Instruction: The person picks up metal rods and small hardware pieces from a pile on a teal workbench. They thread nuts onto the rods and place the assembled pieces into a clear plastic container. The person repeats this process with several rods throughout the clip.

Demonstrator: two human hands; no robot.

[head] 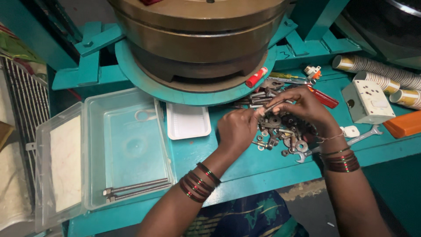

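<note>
Left hand (237, 127) curled narrow, pinching one end of a thin bolt (272, 106); right hand (302, 107) fingers closed on its other end. Both hover over a hardware pile (280, 136) at the teal bench's (245, 169) front-right. Open clear plastic box (127, 145), two long rods inside, front-left. White switch box (367, 101), paper-cup stacks (381, 72) far right.

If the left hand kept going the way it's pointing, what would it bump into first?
The left hand points right, toward the right hand. It would probably meet the bolt pinched between them first, then the pile of nuts and bolts; depth is unclear.
</note>
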